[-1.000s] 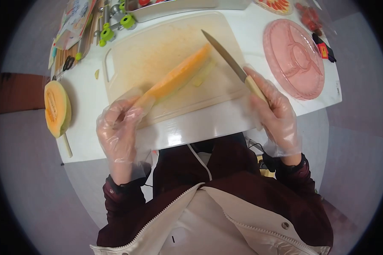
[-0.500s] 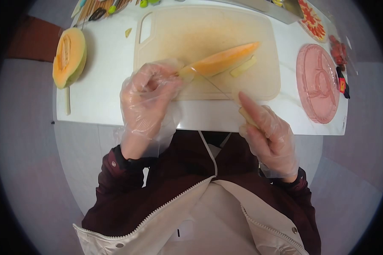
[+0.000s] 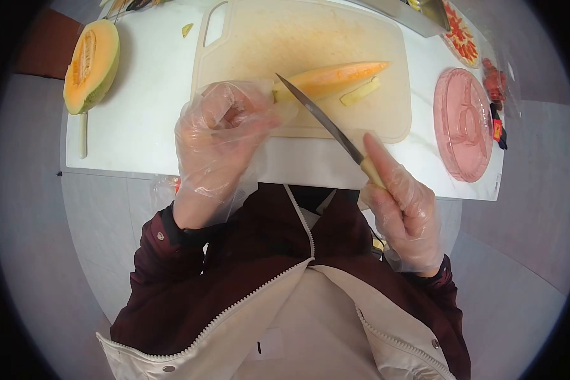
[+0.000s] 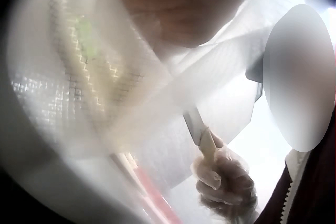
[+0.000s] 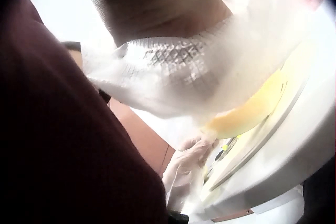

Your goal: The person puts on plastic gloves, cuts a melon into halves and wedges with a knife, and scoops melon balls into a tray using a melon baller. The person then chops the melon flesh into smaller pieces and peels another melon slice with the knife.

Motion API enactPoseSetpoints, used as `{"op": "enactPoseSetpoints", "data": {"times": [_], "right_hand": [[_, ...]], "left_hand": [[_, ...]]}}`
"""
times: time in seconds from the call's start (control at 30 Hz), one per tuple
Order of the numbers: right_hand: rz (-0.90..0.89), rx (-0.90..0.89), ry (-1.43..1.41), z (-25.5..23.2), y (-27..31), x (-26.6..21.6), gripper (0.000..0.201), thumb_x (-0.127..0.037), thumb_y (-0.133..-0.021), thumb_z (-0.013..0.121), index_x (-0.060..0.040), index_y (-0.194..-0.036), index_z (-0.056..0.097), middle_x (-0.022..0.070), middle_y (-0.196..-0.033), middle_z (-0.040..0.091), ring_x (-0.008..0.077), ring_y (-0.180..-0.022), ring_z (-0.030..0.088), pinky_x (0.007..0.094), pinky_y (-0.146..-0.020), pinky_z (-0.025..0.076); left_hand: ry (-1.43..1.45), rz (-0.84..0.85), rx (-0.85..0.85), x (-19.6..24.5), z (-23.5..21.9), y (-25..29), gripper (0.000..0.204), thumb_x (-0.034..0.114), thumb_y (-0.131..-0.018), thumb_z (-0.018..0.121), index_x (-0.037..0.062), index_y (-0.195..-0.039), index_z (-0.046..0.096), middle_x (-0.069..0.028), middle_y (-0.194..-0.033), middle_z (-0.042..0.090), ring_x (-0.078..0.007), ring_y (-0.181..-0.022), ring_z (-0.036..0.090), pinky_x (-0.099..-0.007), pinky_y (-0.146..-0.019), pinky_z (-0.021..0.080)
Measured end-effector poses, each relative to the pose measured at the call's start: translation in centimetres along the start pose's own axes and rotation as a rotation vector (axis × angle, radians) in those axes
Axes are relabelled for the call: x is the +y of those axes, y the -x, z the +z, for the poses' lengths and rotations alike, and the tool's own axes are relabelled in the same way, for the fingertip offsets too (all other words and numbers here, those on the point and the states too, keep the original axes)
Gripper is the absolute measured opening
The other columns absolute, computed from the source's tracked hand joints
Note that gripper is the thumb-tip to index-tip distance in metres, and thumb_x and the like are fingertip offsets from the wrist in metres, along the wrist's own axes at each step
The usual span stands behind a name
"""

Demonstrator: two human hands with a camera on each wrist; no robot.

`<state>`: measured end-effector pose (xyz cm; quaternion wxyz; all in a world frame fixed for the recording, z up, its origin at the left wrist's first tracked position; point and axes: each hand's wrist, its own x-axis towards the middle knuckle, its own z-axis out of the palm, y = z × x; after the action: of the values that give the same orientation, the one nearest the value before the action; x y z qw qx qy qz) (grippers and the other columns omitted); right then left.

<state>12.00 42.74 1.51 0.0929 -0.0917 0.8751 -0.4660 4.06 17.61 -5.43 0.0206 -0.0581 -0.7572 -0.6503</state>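
Observation:
A long orange melon wedge (image 3: 335,77) lies slantwise over the cutting board (image 3: 373,44). My left hand (image 3: 218,142), in a clear plastic glove, pinches its near left end; the right wrist view shows those fingertips at the wedge's tip. In my gloved right hand (image 3: 406,212) is a knife (image 3: 323,118), gripped by its pale handle with the index finger stretched forward. The blade points up and left, its tip overlapping the wedge near the left hand in the head view. A strip of pale rind (image 3: 360,92) rests on the board beside the wedge.
A half melon (image 3: 94,66) with seeds sits at the left, a pale stick-like handle (image 3: 83,136) below it. To the right are a pink divided tray (image 3: 463,123) and bagged red fruit (image 3: 494,82). A metal container (image 3: 402,14) stands behind the board.
The wedge has come to lie flatter, its far end turned to the right. The knife has swung leftward from beyond the wedge's far end to its near end. The head view has shifted.

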Motion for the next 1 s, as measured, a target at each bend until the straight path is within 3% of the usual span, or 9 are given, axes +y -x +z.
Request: {"op": "enactPoseSetpoints", "data": {"times": [0.1, 0.23, 0.3, 0.53, 0.6, 0.7, 0.8, 1.0], "right_hand": [[0.014, 0.003, 0.009, 0.0, -0.1, -0.4, 0.059, 0.007, -0.096, 0.052, -0.0012, -0.155, 0.049, 0.0052, -0.093, 0.068, 0.0127, -0.079, 0.061, 0.0246, -0.081, 0.050], [-0.011, 0.004, 0.032, 0.1, -0.1, -0.9, 0.059, 0.007, -0.097, 0.051, -0.0015, -0.156, 0.048, 0.0044, -0.090, 0.067, 0.0124, -0.078, 0.059, 0.0243, -0.080, 0.049], [0.005, -0.028, 0.067, 0.1, 0.0, -1.3, 0.059, 0.007, -0.098, 0.051, -0.0019, -0.156, 0.047, 0.0040, -0.090, 0.065, 0.0125, -0.078, 0.058, 0.0243, -0.080, 0.048], [-0.052, -0.018, 0.118, 0.4, 0.4, -1.3, 0.059, 0.008, -0.098, 0.052, -0.0027, -0.156, 0.048, 0.0045, -0.095, 0.064, 0.0131, -0.080, 0.058, 0.0249, -0.080, 0.048], [-0.009, -0.014, 0.150, 0.3, 0.5, -1.6, 0.059, 0.008, -0.098, 0.053, -0.0031, -0.156, 0.048, 0.0045, -0.096, 0.064, 0.0132, -0.080, 0.057, 0.0248, -0.080, 0.048], [0.006, -0.008, 0.142, 0.4, 0.5, -1.9, 0.059, 0.008, -0.098, 0.053, -0.0035, -0.156, 0.048, 0.0048, -0.096, 0.064, 0.0133, -0.080, 0.058, 0.0247, -0.080, 0.048], [-0.017, -0.020, 0.116, 0.4, 0.5, -1.9, 0.059, 0.008, -0.098, 0.053, -0.0033, -0.156, 0.048, 0.0053, -0.096, 0.065, 0.0134, -0.080, 0.059, 0.0248, -0.080, 0.048], [-0.063, 0.018, 0.136, 0.9, 0.3, -1.6, 0.060, 0.008, -0.097, 0.053, -0.0025, -0.156, 0.048, 0.0048, -0.091, 0.064, 0.0135, -0.076, 0.059, 0.0254, -0.077, 0.049]], "left_hand": [[0.139, 0.146, -0.009, -0.1, 0.4, -0.2, 0.020, -0.013, -0.083, 0.076, 0.0013, -0.089, 0.062, -0.0043, -0.099, 0.068, -0.0114, -0.092, 0.064, -0.0273, -0.085, 0.052], [0.131, 0.136, -0.041, -0.8, -0.1, 0.0, 0.020, -0.012, -0.085, 0.075, 0.0022, -0.088, 0.061, -0.0042, -0.099, 0.068, -0.0102, -0.095, 0.063, -0.0271, -0.088, 0.051], [0.208, -0.039, 0.027, -0.6, 0.1, 0.1, 0.019, -0.010, -0.087, 0.076, 0.0027, -0.088, 0.061, -0.0045, -0.100, 0.069, -0.0094, -0.095, 0.063, -0.0260, -0.088, 0.051], [0.068, -0.096, 0.023, -0.8, 0.2, 0.2, 0.018, -0.008, -0.088, 0.077, 0.0025, -0.090, 0.062, -0.0064, -0.102, 0.071, -0.0098, -0.095, 0.063, -0.0257, -0.088, 0.051], [0.332, 0.075, -0.036, -1.7, 0.4, 0.2, 0.018, -0.009, -0.088, 0.076, 0.0021, -0.088, 0.062, -0.0088, -0.102, 0.071, -0.0116, -0.096, 0.064, -0.0269, -0.089, 0.052], [0.177, 0.140, -0.072, -1.9, 0.0, 0.2, 0.018, -0.010, -0.087, 0.076, 0.0016, -0.086, 0.062, -0.0108, -0.103, 0.070, -0.0136, -0.097, 0.065, -0.0280, -0.090, 0.052], [0.132, 0.079, -0.062, -1.2, 0.0, 0.4, 0.018, -0.013, -0.086, 0.074, 0.0013, -0.085, 0.062, -0.0116, -0.103, 0.070, -0.0148, -0.098, 0.065, -0.0284, -0.091, 0.052], [0.161, 0.119, -0.059, -1.1, 0.1, 0.5, 0.018, -0.016, -0.084, 0.070, -0.0001, -0.087, 0.064, -0.0120, -0.102, 0.071, -0.0152, -0.098, 0.065, -0.0287, -0.091, 0.052]]}}
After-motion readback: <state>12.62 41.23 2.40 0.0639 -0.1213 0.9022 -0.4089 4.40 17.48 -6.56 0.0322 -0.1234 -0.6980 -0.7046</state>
